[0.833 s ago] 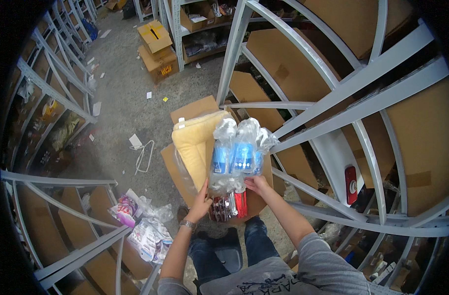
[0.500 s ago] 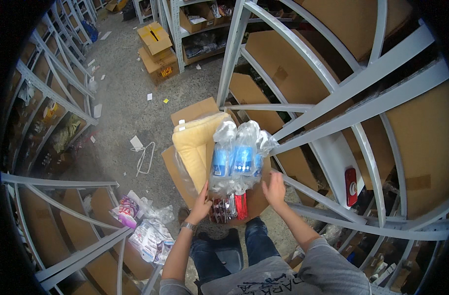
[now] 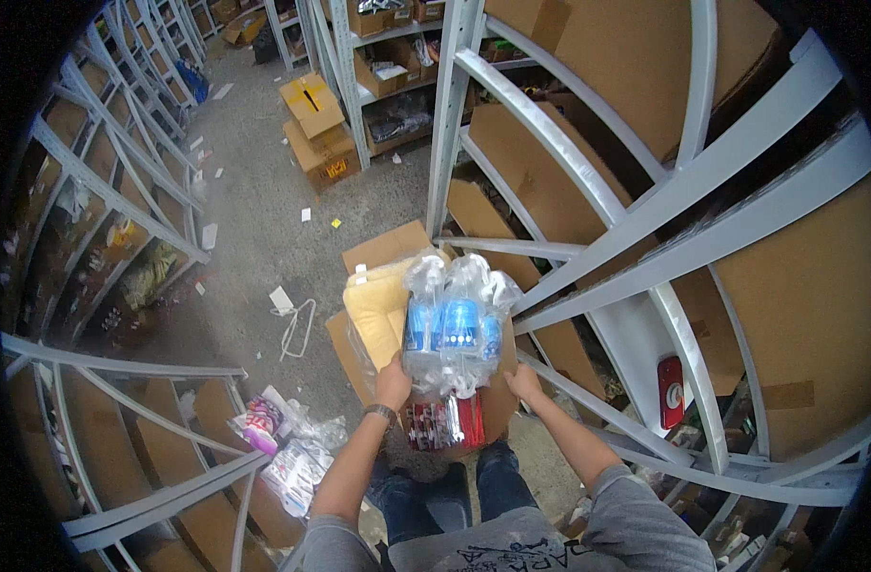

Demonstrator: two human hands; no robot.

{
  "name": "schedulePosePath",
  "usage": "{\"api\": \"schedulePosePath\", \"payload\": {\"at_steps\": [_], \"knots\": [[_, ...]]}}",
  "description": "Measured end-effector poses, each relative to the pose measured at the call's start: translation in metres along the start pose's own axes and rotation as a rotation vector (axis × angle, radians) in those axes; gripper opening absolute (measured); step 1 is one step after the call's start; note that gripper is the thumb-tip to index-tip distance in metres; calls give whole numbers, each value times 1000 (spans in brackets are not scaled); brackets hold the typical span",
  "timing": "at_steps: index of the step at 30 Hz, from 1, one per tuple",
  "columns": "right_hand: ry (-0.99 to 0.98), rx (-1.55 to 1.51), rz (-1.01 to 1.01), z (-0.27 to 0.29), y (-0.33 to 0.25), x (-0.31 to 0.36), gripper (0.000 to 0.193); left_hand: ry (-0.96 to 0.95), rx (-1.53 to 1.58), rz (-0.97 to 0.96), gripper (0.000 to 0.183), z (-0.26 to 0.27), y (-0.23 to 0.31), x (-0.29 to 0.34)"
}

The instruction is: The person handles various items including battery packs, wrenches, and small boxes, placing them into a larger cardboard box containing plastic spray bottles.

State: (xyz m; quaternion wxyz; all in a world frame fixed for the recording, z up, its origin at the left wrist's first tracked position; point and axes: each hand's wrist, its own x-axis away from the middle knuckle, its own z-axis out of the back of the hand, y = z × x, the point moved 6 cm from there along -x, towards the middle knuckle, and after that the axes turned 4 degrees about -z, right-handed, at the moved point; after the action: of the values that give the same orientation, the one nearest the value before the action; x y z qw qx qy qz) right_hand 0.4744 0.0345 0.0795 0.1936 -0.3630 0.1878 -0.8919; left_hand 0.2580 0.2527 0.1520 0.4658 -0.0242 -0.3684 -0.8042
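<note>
In front of my legs is an open cardboard box (image 3: 505,415), filled above its rim. Blue bottles (image 3: 460,324) in clear plastic wrap lie on top. A cream padded cushion (image 3: 376,303) leans out at the far left side, and red and dark wrapped packets (image 3: 442,424) show at the near end. My left hand (image 3: 394,383) is closed on the box's left side, beside the bottles. At the opposite side my right hand (image 3: 524,381) grips the box edge with curled fingers; some fingertips are hidden.
Grey metal shelving (image 3: 636,224) with cardboard bins rises close on my right, holding a red phone (image 3: 671,393). More shelving (image 3: 150,429) stands at left, beside plastic-wrapped packages (image 3: 297,467). A white cord (image 3: 297,329) lies on the floor; two stacked cartons (image 3: 321,153) stand farther off.
My right hand, earlier open beside the box, has come in and closed on its right edge. My left hand stays on the left side. The whole view has shifted slightly.
</note>
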Motion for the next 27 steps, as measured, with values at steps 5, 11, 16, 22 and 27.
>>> {"api": "schedulePosePath", "payload": {"at_steps": [5, 11, 16, 22, 27], "knots": [[-29, -3, -52, 29, -28, 21, 35, -22, -58, -36, 37, 27, 14, 2], [-47, 36, -49, 67, -38, 54, 30, -57, -75, -149, 25, 63, 41, 20], [-38, -70, 29, 113, -61, 120, 34, -127, -66, -186, 24, 93, 72, 56], [44, 53, -30, 116, -42, 177, 32, -173, -37, -217, 29, 120, 91, 103], [19, 48, -36, 134, -42, 211, 31, -222, -16, -234, 31, 144, 100, 135]]}}
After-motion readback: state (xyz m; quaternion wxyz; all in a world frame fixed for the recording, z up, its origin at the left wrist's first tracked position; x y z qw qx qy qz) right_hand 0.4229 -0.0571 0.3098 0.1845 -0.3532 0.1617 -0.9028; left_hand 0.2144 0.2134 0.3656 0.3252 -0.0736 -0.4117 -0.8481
